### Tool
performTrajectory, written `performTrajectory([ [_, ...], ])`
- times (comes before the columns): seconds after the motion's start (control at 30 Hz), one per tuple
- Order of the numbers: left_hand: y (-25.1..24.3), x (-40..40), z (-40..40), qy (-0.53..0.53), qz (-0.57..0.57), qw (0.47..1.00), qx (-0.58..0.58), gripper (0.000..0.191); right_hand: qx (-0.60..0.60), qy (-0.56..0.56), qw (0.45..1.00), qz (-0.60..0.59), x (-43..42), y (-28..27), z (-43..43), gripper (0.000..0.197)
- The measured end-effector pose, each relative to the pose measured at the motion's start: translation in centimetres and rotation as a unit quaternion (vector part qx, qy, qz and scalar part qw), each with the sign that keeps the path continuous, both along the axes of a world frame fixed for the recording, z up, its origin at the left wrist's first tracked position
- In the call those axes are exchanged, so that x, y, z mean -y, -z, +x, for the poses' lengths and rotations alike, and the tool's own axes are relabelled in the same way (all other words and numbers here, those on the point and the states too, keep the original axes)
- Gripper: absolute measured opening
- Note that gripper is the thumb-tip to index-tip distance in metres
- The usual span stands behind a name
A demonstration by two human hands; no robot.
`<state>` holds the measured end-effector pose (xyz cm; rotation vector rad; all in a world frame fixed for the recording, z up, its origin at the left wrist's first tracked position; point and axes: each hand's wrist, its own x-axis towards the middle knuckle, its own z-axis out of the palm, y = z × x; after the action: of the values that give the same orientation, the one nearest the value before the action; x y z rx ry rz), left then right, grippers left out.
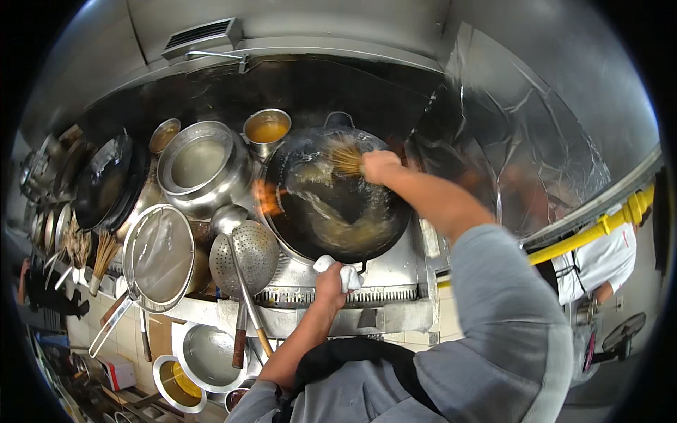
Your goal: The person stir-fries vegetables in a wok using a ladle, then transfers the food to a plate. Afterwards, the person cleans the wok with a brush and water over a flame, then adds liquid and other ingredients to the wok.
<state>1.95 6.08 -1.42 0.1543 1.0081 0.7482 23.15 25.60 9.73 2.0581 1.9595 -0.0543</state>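
A large black wok (338, 206) sits on the range before me, with cloudy, foamy water swirling inside it. My right hand (381, 165) grips a bamboo wok brush (346, 156), its bristles blurred against the wok's far inner wall. At the near rim, my left hand (330, 288) is closed on a folded white cloth (349, 276), pressed at the wok's near handle (363, 267). Orange flame (268, 198) shows at the wok's left side. The far loop handle (339, 119) stands up from the rim.
Left of the wok are a steel pot (203, 158), a container of orange liquid (267, 129), a perforated skimmer (244, 259), a ladle (228, 219) and a fine-mesh strainer (159, 259). A yellow pipe (592, 227) runs at right, where another person (597, 259) in white stands.
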Motion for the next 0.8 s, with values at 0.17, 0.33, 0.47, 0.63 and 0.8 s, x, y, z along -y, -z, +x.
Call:
performTrajectory([
  [0.17, 0.3, -0.3, -1.6, -0.018, 0.006, 1.000, -0.013, 0.010, -0.208, -0.123, 0.965, -0.106, 6.1, 1.9, -4.5, 0.057],
  [0.33, -2.4, 0.5, -0.7, -0.022, -0.021, 0.999, -0.029, 0.012, 0.067, -0.058, 0.987, -0.137, 4.0, -4.9, -0.5, 0.033],
  [0.47, -0.6, 0.5, 0.2, -0.026, 0.020, 0.999, -0.018, 0.014, -0.208, -0.019, 0.978, 0.009, 1.0, 2.5, -2.5, 0.034],
  [0.63, 3.0, 0.7, -2.1, -0.056, 0.069, 0.994, -0.057, 0.016, -0.078, -0.156, 0.962, -0.208, 9.9, -5.2, -5.2, 0.038],
  [0.8, 1.7, 0.7, -2.7, -0.067, 0.111, 0.988, -0.079, 0.017, 0.075, -0.056, 0.993, -0.079, 6.1, -6.3, -0.9, 0.029],
])
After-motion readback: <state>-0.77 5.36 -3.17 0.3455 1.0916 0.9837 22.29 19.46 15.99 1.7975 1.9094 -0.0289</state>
